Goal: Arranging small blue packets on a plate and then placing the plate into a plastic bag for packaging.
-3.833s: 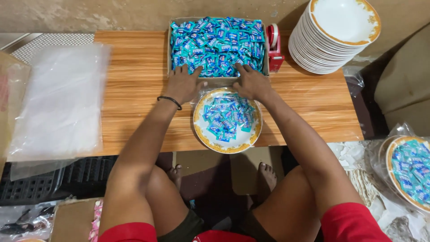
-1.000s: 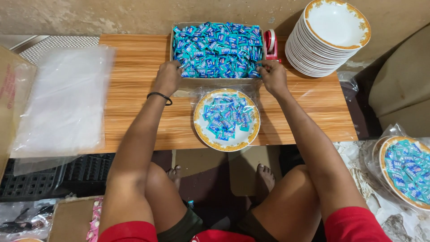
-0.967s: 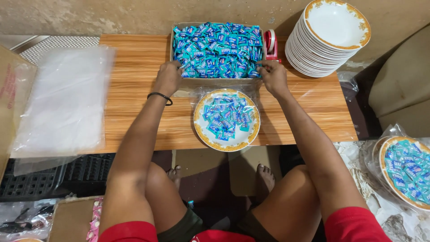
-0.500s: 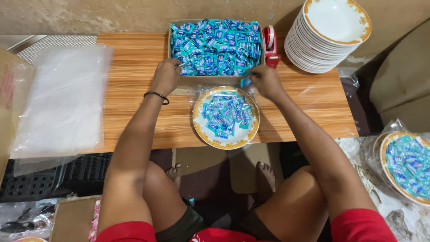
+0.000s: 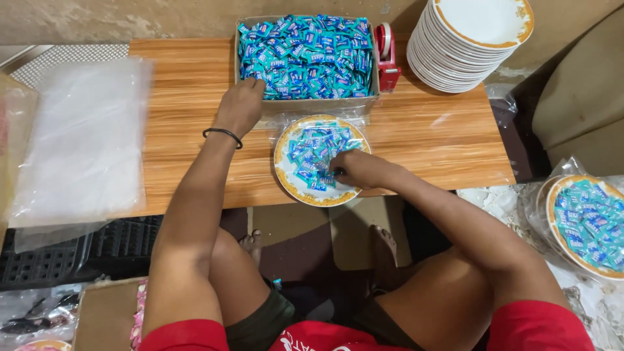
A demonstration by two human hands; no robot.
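Note:
A cardboard box [image 5: 312, 104] full of small blue-wrapped candies [image 5: 305, 55] stands at the back of a wooden table [image 5: 422, 140]. In front of it lies a gold-rimmed plate [image 5: 283, 172] on a clear bag, with several of the same candies on it. My left hand [image 5: 242, 106] rests on the box's front left edge, fingers curled into the candies. My right hand [image 5: 357, 170] lies on the plate's right side, fingers bent down among the candies; whether it grips one I cannot tell.
A red tape dispenser [image 5: 387, 58] stands right of the box. A tall stack of white plates [image 5: 468, 39] sits at the back right. Clear plastic bags [image 5: 81, 143] cover the table's left end. A bagged plate of candies [image 5: 588, 224] lies on the floor at right.
My right hand has come back from the box's right corner down onto the plate. My left hand stays at the box's front left edge.

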